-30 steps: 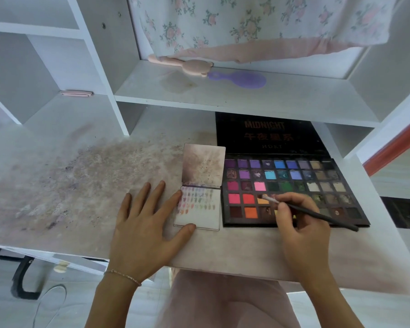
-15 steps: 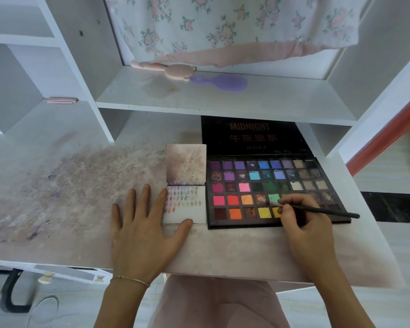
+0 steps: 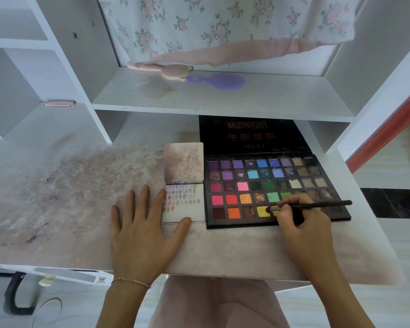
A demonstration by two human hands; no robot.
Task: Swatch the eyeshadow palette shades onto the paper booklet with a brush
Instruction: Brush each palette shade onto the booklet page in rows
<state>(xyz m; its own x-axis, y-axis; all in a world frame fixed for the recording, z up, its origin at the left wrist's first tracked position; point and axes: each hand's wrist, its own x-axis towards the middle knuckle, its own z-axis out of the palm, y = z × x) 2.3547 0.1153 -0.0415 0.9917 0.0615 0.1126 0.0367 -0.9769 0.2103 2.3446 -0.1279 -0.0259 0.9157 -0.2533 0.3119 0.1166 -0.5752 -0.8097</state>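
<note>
A black eyeshadow palette (image 3: 265, 185) with several rows of coloured pans lies open on the desk, its lid raised behind. To its left lies the open paper booklet (image 3: 185, 209), its lower page showing rows of small colour swatches. My right hand (image 3: 301, 221) pinches a thin black brush (image 3: 317, 204), whose tip touches a yellow pan in the palette's bottom row. My left hand (image 3: 142, 230) rests flat on the desk, fingers spread, thumb at the booklet's lower edge.
The desk top (image 3: 69, 197) is stained with powder on the left. A shelf (image 3: 223, 100) above holds a purple hairbrush (image 3: 218, 81) and a pink item (image 3: 161, 68). A floral cloth (image 3: 223, 27) hangs at the back. The desk's front edge is near my wrists.
My right hand has carried the brush tip from the orange pans area to a yellow pan in the bottom row. My left hand has stayed flat by the booklet.
</note>
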